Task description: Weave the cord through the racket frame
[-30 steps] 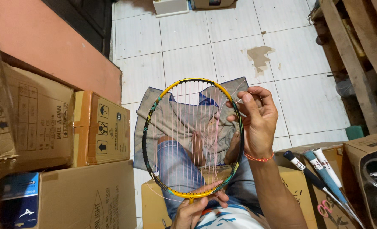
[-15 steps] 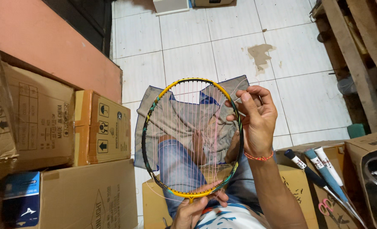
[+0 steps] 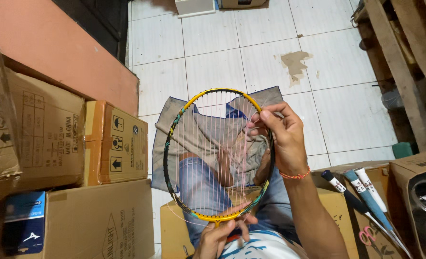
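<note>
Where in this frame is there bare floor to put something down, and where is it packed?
Bare white tile floor lies beyond the racket and grey cloth, toward the wooden pallets. Crowded: cardboard boxes on one side, racket handles by the right hand.

One racket (image 3: pixel 218 153), two hands (image 3: pixel 282 139), five cardboard boxes (image 3: pixel 117 148)
</note>
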